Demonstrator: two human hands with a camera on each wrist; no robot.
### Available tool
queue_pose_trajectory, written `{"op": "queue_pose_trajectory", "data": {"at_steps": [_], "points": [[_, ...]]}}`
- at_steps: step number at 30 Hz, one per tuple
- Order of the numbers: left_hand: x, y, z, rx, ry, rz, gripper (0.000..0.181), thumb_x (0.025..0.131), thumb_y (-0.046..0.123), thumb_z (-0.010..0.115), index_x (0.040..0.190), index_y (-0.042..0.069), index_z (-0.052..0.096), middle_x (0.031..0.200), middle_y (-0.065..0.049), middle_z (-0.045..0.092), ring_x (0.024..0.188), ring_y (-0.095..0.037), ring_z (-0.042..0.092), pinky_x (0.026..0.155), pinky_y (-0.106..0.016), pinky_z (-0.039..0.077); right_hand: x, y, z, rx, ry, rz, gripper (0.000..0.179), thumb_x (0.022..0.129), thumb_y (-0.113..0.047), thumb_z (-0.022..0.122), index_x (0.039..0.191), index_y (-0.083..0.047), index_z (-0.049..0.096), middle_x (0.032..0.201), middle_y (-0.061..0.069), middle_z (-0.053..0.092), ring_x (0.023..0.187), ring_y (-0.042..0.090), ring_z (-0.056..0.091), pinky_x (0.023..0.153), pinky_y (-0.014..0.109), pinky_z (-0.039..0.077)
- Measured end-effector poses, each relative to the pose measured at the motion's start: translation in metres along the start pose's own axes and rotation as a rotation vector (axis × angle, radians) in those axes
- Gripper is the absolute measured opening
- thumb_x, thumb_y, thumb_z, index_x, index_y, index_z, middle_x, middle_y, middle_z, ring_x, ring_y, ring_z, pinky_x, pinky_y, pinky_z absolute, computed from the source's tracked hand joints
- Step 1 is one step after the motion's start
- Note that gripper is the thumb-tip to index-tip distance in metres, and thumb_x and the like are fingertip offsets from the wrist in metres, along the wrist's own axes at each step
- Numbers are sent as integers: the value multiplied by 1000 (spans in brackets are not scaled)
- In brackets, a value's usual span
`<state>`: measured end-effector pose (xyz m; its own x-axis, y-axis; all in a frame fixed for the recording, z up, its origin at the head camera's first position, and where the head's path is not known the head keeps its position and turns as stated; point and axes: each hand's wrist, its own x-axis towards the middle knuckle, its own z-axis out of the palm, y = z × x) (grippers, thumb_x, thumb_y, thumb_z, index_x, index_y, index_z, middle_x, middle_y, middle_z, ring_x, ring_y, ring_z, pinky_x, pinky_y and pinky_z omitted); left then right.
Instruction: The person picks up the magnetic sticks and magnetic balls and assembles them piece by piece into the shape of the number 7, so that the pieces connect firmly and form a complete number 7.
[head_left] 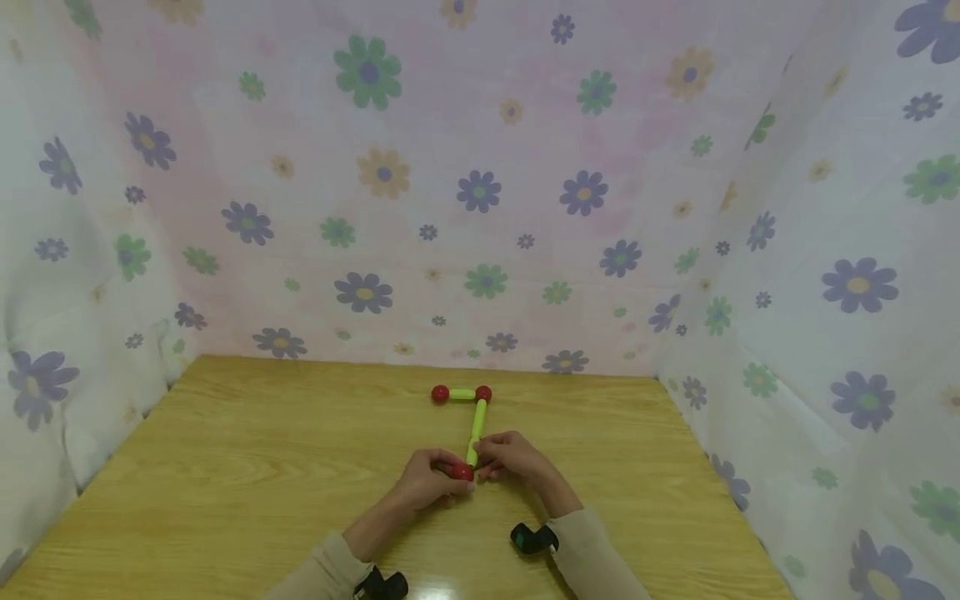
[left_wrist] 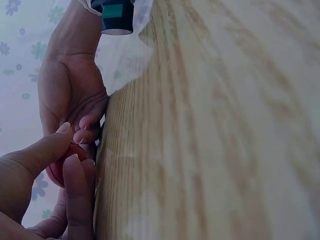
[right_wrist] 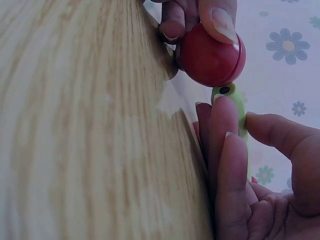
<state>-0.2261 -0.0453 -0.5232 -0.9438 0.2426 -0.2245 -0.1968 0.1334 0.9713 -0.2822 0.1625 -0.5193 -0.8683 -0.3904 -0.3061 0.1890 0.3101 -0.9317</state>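
Near the front of the table, my left hand [head_left: 427,481] pinches a red ball [head_left: 462,472] between thumb and fingers. The right hand [head_left: 516,457] pinches the near end of a yellow-green rod [head_left: 477,422], just beside that ball. In the right wrist view, the rod's dark-tipped end [right_wrist: 225,90] meets the underside of the red ball [right_wrist: 207,57]; whether they are joined I cannot tell. Away from me the rod runs to a second red ball [head_left: 483,393]. From there a shorter yellow-green rod [head_left: 462,394] leads left to a third red ball [head_left: 440,393]. Fingers hide part of the held ball in the left wrist view [left_wrist: 56,172].
All pieces lie on a wood-grain table [head_left: 262,450]. A flowered cloth [head_left: 420,208] stands behind the table's back edge and along both sides. Each wrist carries a small black device, one on the right [head_left: 534,539] and one on the left [head_left: 381,585].
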Motion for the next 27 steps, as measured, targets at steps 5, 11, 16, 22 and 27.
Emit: {"op": "queue_pose_trajectory", "data": {"at_steps": [5, 11, 16, 22, 27], "points": [[-1, -5, 2, -2, -1, -9, 45, 82, 8, 88, 119, -3, 65, 105, -12, 65, 81, -17, 65, 65, -28, 58, -3, 3, 0, -18, 5, 18, 43, 105, -25, 60, 130, 10, 63, 91, 7, 76, 67, 4, 68, 60, 16, 52], [0, -4, 2, -16, -1, 10, 45, 81, 7, 89, 117, -5, 66, 100, -11, 66, 78, -16, 65, 64, -27, 58, -2, 2, 0, -18, 1, 5, 42, 105, -24, 59, 129, 10, 64, 91, 6, 76, 67, 4, 68, 59, 16, 52], [1, -1, 1, -16, -11, 28, 42, 81, 7, 89, 115, -5, 67, 98, -11, 67, 78, -16, 65, 65, -27, 58, 1, 1, -2, -22, 0, -3, 38, 105, -23, 58, 125, 9, 67, 88, 4, 76, 67, 5, 68, 59, 15, 52], [1, 2, -1, -10, -10, 28, 42, 81, 8, 88, 115, -4, 67, 100, -11, 67, 81, -16, 65, 67, -28, 59, 4, -1, -2, -16, 5, 8, 40, 105, -22, 58, 128, 10, 65, 91, 6, 76, 67, 5, 68, 59, 16, 52], [-1, 1, -2, 2, -8, 20, 43, 81, 8, 89, 115, -4, 66, 101, -12, 67, 82, -16, 65, 67, -28, 59, 3, 0, -1, -19, -2, 14, 41, 106, -22, 58, 130, 11, 63, 91, 6, 75, 67, 4, 67, 60, 16, 52]]}}
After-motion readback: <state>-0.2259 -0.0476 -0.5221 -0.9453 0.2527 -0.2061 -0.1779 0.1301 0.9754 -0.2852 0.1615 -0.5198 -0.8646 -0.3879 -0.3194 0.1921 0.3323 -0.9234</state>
